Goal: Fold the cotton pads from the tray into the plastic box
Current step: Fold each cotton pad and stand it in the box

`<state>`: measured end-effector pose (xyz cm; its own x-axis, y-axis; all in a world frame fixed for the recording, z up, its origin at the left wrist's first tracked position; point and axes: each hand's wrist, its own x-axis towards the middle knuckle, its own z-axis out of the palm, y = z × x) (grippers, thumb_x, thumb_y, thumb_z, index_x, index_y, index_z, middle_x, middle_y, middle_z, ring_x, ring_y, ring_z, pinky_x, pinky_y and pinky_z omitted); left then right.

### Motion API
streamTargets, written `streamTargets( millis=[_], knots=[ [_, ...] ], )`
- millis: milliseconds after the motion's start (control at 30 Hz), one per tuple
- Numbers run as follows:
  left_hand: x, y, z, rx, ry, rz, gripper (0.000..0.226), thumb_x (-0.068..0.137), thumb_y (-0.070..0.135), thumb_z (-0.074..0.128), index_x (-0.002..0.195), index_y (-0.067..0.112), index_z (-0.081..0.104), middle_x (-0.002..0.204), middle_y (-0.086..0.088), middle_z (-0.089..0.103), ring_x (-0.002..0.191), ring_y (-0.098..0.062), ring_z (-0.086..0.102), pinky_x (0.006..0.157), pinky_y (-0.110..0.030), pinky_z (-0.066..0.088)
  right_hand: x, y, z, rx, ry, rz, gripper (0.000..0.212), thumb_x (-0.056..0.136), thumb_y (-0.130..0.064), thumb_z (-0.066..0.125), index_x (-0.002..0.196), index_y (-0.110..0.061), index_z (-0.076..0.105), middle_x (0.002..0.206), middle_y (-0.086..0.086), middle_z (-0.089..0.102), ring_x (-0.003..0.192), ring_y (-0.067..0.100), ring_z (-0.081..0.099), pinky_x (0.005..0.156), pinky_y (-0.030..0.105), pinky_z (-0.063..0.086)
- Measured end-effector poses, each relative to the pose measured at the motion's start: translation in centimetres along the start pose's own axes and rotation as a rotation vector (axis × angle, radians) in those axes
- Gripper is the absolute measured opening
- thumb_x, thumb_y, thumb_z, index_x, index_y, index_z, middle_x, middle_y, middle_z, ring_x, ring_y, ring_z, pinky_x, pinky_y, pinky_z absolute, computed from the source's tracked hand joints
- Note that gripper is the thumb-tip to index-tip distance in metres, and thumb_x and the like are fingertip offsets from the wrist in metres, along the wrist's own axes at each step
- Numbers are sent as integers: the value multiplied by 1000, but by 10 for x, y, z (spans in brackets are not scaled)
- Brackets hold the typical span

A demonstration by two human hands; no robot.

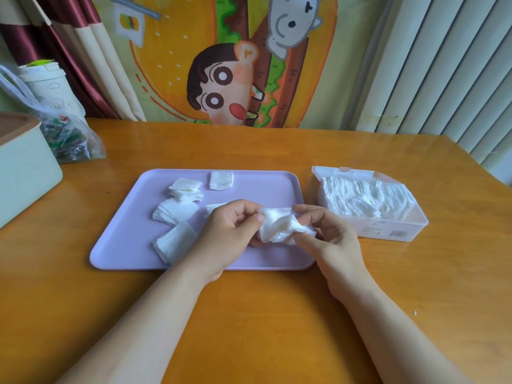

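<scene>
A lilac tray (pixel 124 245) lies on the wooden table with several white cotton pads (pixel 177 210) spread over its left and middle. Above the tray's right front part, my left hand (pixel 230 231) and my right hand (pixel 327 234) both pinch one crumpled white cotton pad (pixel 279 225) between them. My left thumb presses its left edge; my right fingers curl round its right side. To the right of the tray stands an open clear plastic box (pixel 393 231) filled with folded white pads.
A pale green box (pixel 25 173) sits at the table's left edge, with a clear plastic bag (pixel 69 134) and a white cup (pixel 47 84) behind it. A cartoon wall cloth hangs behind; vertical blinds at right. Bare table lies in front of the tray.
</scene>
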<state>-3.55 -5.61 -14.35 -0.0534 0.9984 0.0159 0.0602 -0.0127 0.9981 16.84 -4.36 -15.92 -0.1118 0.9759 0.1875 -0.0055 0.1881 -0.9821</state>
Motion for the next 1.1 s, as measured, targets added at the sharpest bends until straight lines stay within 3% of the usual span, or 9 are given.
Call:
streamTargets(
  millis=[67,167,300,433,600,700,900,1033,1100],
  knots=[
    [1,1,-1,-12,80,7,12,103,11,60,102,9,72,83,-19,72,65,-20,64,65,-32,54,0,0,-1,20,55,33,20,86,9,72,91,-11,73,111,1,79,103,19,73,84,34,52],
    [0,3,-6,-93,186,42,10,99,19,61,98,14,69,81,-9,69,60,-23,56,52,-32,43,1,-4,2,17,142,73,19,92,2,72,99,-15,75,92,4,80,82,14,72,71,25,55],
    [-6,10,-7,-206,73,23,12,105,9,57,102,15,66,83,-1,68,54,-19,55,43,-24,31,1,-6,3,24,178,115,25,91,-6,79,110,-21,73,90,-1,81,78,10,73,68,19,56],
    [-8,7,-4,-98,-159,53,13,102,7,64,115,10,66,89,-5,73,63,-16,60,51,-24,42,1,-9,3,16,149,126,25,90,-2,78,109,-16,72,89,5,81,75,14,73,67,19,54],
    [-6,4,-2,39,-131,68,19,97,-1,68,109,14,71,94,2,77,74,-5,64,63,-19,50,-1,-12,3,11,23,146,16,89,-1,79,100,-12,78,86,9,82,74,19,75,72,25,58],
    [-5,-1,0,158,-106,100,18,96,7,72,101,24,75,99,0,78,86,-12,65,82,-28,55,-1,-11,2,-17,2,152,23,92,3,73,106,-14,79,92,3,83,83,16,78,75,22,59],
    [-5,-1,-1,128,-164,96,13,94,9,75,103,18,77,103,-9,77,98,-36,67,93,-43,55,1,-9,1,-18,17,159,26,96,-2,73,117,-17,78,99,-3,83,94,12,79,81,21,60],
    [-4,-2,2,211,-127,113,17,93,10,76,98,25,78,96,1,77,85,-11,66,86,-28,56,0,-7,2,-81,-31,149,28,97,-1,69,116,-18,79,98,-3,83,91,12,78,77,21,57],
    [-4,-4,3,248,-121,120,16,92,12,77,98,28,78,95,2,77,83,-10,65,84,-29,57,0,-7,1,-78,-37,150,28,98,0,68,117,-18,78,99,-4,83,92,10,77,77,20,57]
  ],
)
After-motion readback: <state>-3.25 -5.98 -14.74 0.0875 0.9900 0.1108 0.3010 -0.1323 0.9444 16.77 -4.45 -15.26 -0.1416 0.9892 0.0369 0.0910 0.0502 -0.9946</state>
